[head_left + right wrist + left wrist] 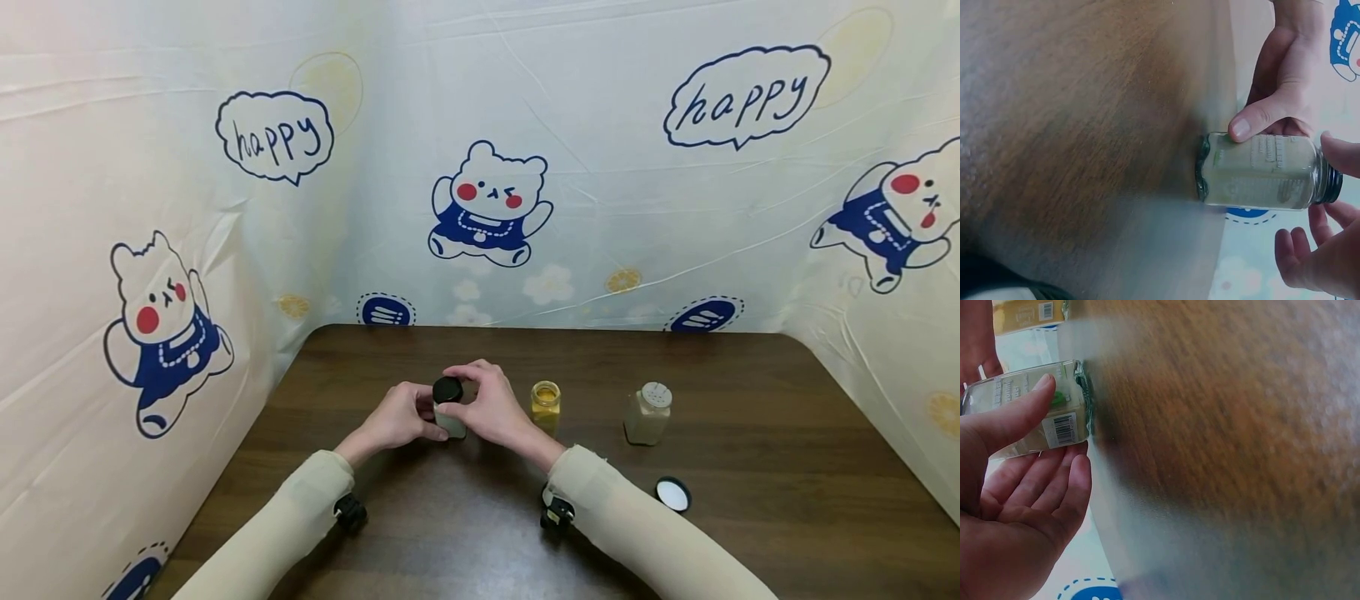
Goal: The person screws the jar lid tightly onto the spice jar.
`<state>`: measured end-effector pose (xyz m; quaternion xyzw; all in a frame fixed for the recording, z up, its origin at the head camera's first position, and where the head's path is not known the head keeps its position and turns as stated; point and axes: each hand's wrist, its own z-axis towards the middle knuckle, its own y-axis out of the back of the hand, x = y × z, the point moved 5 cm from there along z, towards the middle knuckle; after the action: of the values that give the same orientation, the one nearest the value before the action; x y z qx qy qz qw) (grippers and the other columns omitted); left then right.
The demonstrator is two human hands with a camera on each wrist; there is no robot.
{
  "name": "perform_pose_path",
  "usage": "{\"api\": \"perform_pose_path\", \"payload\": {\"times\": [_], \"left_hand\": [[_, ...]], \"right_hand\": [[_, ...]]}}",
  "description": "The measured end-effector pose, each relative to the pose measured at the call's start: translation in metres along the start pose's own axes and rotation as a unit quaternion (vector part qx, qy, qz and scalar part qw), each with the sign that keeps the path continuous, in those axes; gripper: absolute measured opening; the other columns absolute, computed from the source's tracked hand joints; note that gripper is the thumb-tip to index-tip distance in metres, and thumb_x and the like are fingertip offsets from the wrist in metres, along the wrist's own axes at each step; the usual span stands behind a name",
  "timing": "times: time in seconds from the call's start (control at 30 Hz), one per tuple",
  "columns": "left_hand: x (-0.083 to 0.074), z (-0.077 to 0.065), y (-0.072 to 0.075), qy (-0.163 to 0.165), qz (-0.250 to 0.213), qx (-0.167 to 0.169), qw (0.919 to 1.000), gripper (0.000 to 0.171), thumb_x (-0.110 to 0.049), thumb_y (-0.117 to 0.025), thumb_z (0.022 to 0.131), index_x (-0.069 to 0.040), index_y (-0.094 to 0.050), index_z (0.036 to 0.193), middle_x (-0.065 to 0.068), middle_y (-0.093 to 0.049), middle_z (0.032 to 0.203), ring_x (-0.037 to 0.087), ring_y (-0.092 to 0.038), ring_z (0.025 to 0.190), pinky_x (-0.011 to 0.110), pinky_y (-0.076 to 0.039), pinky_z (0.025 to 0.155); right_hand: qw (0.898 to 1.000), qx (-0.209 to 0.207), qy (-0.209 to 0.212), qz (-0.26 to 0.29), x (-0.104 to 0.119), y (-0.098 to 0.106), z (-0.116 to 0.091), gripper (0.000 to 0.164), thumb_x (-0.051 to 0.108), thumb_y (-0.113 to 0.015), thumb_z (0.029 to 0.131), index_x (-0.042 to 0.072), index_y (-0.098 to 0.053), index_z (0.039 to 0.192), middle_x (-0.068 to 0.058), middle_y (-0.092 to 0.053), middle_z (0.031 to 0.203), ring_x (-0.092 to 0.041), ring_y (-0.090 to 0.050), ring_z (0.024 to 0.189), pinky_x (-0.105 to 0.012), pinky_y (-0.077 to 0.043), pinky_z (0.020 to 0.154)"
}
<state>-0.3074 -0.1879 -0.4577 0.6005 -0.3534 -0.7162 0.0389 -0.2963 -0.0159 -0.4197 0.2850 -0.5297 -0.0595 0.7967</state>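
A clear glass jar (452, 424) of pale powder, topped by a black screw lid (447, 389), stands upright on the wooden table. My left hand (399, 416) grips the jar's lower body, its thumb lying across the glass in the left wrist view. The lid (1335, 186) is between the thumb and fingers of my right hand (492, 406). Just right of that hand stands a jar of yellow powder (546, 408) without a lid. A barcode and a green mark show low on the held jar (1063, 400).
Farther right stands another jar of pale powder (645, 423) with a perforated shaker top (657, 395). A loose black lid (673, 495), white inside facing up, lies near my right forearm. Printed cloth (600, 208) hangs behind and beside the table (720, 383).
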Motion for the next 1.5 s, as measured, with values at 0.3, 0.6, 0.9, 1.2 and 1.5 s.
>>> {"api": "perform_pose_path", "payload": {"times": [0.3, 0.6, 0.9, 1.2, 1.5], "left_hand": [[-0.0008, -0.0012, -0.0005, 0.006, 0.004, -0.006, 1.0000, 0.040, 0.001, -0.093, 0.078, -0.003, -0.078, 0.115, 0.007, -0.078, 0.106, 0.023, -0.074, 0.099, 0.041, -0.060, 0.088], [-0.0010, 0.0006, -0.0004, 0.009, -0.008, -0.003, 0.9999, 0.043, 0.005, -0.091, 0.077, 0.000, -0.076, 0.117, 0.010, -0.078, 0.108, 0.025, -0.075, 0.102, 0.038, -0.059, 0.089], [-0.0019, 0.0004, -0.0006, 0.013, -0.009, -0.003, 0.9999, 0.045, 0.005, -0.091, 0.077, 0.001, -0.076, 0.119, 0.011, -0.077, 0.109, 0.026, -0.075, 0.104, 0.037, -0.059, 0.089], [-0.0011, 0.0005, -0.0008, 0.011, -0.008, -0.003, 0.9999, 0.044, 0.005, -0.091, 0.077, 0.001, -0.076, 0.118, 0.011, -0.078, 0.109, 0.026, -0.075, 0.103, 0.038, -0.059, 0.089], [-0.0011, -0.0001, -0.0007, 0.005, -0.005, -0.002, 1.0000, 0.042, 0.003, -0.092, 0.078, -0.001, -0.077, 0.117, 0.010, -0.078, 0.108, 0.025, -0.075, 0.102, 0.040, -0.059, 0.089]], "right_hand": [[0.994, 0.047, 0.007, 0.101, -0.0036, -0.0009, -0.0054, 0.065, 0.007, -0.075, 0.096, 0.010, -0.049, 0.156, -0.016, -0.057, 0.145, -0.038, -0.044, 0.140, -0.060, -0.037, 0.112], [0.987, 0.078, 0.001, 0.139, -0.0030, -0.0025, -0.0046, 0.050, -0.002, -0.057, 0.103, 0.009, -0.057, 0.151, -0.014, -0.048, 0.158, -0.033, -0.042, 0.147, -0.058, -0.036, 0.115], [0.987, 0.078, -0.001, 0.142, -0.0029, -0.0035, -0.0045, 0.043, -0.003, -0.055, 0.104, 0.004, -0.061, 0.146, -0.016, -0.045, 0.160, -0.032, -0.033, 0.152, -0.057, -0.037, 0.115], [0.992, 0.065, 0.010, 0.110, -0.0023, -0.0011, -0.0049, 0.041, -0.002, -0.062, 0.102, 0.007, -0.066, 0.142, -0.014, -0.055, 0.150, -0.032, -0.046, 0.142, -0.058, -0.042, 0.110], [0.998, 0.017, 0.024, 0.063, -0.0016, 0.0011, -0.0024, 0.037, 0.005, -0.078, 0.095, 0.008, -0.072, 0.132, -0.007, -0.068, 0.131, -0.028, -0.058, 0.125, -0.056, -0.048, 0.101]]}}
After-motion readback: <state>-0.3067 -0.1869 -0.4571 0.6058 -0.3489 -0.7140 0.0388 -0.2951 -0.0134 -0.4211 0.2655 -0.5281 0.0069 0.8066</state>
